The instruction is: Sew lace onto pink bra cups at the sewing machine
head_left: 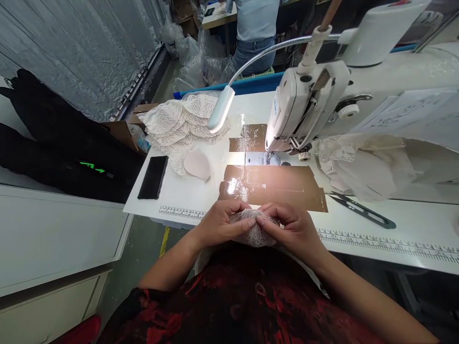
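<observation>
Just in front of my body, at the table's near edge, my left hand (231,220) and my right hand (283,222) pinch a white lace piece (255,235) between thumbs and fingers. The thumbs nearly meet on top of the lace, and the fingers behind it are partly hidden. Beyond the hands stands a white sewing machine (292,102), its needle area lit by a lamp (221,109) on a bendy metal neck. Brown tape (272,186) covers the tabletop between my hands and the needle plate (256,158).
Stacked lace pieces (172,122) lie at the back left, with a beige oval pad (197,165) and a black phone (153,177) nearer. Thread snips (364,210) and more lace with pads (366,169) lie right. A person (256,24) sits beyond the table.
</observation>
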Available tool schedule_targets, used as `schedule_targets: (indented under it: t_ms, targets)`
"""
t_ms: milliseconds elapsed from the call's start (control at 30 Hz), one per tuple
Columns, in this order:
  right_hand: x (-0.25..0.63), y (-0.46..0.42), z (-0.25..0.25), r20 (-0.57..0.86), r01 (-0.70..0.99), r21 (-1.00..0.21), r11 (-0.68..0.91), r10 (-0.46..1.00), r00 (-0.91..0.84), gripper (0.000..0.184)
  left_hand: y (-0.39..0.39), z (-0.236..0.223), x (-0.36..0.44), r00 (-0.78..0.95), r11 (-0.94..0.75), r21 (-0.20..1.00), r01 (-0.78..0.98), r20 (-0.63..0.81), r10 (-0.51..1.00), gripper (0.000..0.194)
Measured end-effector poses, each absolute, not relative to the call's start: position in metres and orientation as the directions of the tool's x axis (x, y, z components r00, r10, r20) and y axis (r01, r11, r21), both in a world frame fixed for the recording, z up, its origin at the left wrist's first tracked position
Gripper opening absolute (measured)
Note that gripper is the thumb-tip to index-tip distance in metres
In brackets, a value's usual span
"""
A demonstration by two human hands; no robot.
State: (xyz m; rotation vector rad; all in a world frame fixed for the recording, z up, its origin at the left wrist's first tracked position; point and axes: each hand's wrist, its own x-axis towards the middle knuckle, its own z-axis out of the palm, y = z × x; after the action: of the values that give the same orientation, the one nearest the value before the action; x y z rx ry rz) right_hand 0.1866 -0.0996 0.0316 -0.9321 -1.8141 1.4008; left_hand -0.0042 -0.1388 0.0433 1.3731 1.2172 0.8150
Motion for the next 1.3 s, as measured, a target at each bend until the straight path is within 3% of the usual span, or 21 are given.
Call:
schedule_targets:
  t_ms: [167,367,567,733,867,967,1033,1100,1167,1233,1300]
  targets:
    - [0.191,-0.093,0.029,0.017,0.183,-0.974,0.132,0.852,-0.524,0.015,-0.133,0.042,0.000,0.257,0.134,0.977,0.167,-0.174,0.951,0.023]
    - [0.195,-0.087,0.034,-0.021,0.232,-0.963,0.139,0.816,-0.578,0.021,-0.128,0.039,0.005,0.309,0.134,0.978,0.162,-0.179,0.934,0.024]
    - [0.201,-0.087,0.035,-0.063,0.155,-0.988,0.028,0.832,-0.552,0.025,-0.123,0.036,0.008,0.388,0.249,0.966,-0.072,-0.203,0.899,0.031]
    - [0.198,-0.079,0.024,-0.163,0.040,-0.984,-0.171,0.805,-0.571,0.029,-0.118,0.024,0.025,0.303,0.420,0.853,-0.311,-0.329,0.894,0.033]
    - [0.205,-0.066,0.021,-0.175,0.053,-0.983,-0.174,0.826,-0.536,0.029,-0.112,0.027,0.015,0.174,0.463,0.799,-0.382,-0.431,0.886,0.038]
    - [0.223,-0.057,0.023,-0.170,0.075,-0.985,-0.152,0.882,-0.440,0.030,-0.102,0.046,-0.013,-0.077,0.234,0.958,-0.163,-0.249,0.965,0.032]
    - [0.236,-0.050,0.026,-0.172,0.117,-0.984,-0.137,0.907,-0.385,0.031,-0.089,0.059,-0.026,-0.206,0.036,0.975,0.220,0.010,0.979,0.027]
    - [0.244,-0.043,0.031,-0.154,0.222,-0.972,-0.078,0.925,-0.348,0.032,-0.070,0.062,-0.027,-0.164,-0.114,0.769,0.629,0.275,0.947,0.028]
    - [0.246,-0.034,0.037,-0.109,0.356,-0.934,0.033,0.921,-0.373,0.030,-0.048,0.054,-0.012,0.042,-0.221,0.453,0.864,0.373,0.927,0.025]
    - [0.242,-0.024,0.042,-0.055,0.473,-0.861,0.185,0.892,-0.449,0.027,-0.031,0.038,0.013,0.229,-0.278,0.208,0.938,0.230,0.946,0.016]
    - [0.233,-0.013,0.044,-0.019,0.569,-0.758,0.319,0.862,-0.507,0.024,-0.023,0.021,0.038,0.307,-0.315,0.113,0.943,0.082,0.948,0.019]
